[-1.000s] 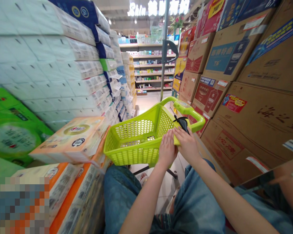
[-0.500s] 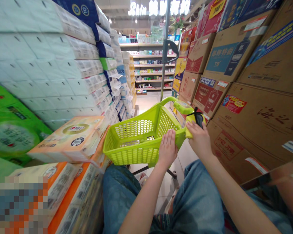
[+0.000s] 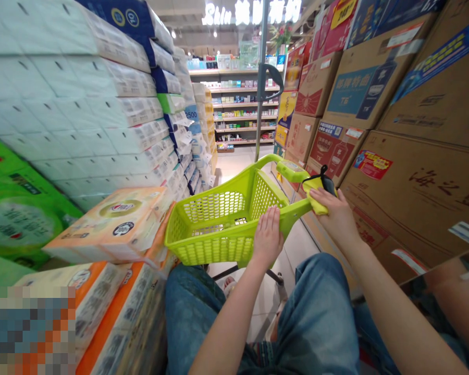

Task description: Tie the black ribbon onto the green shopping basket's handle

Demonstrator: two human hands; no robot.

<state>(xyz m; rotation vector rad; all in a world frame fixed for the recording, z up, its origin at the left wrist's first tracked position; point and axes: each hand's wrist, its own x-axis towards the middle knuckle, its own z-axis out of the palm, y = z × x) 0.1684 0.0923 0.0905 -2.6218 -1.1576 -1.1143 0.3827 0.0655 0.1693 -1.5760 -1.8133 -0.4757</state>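
Cart could roll, frame centre; cloth right of centre.
My right hand clamps cloth on handle; left hand lies on the side, can't tell if clamped; weak bracing would cause it.

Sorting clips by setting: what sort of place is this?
Most likely a supermarket or similar shop: there's a green shopping cart, stacked cartons on the right and stocked shelves beyond.
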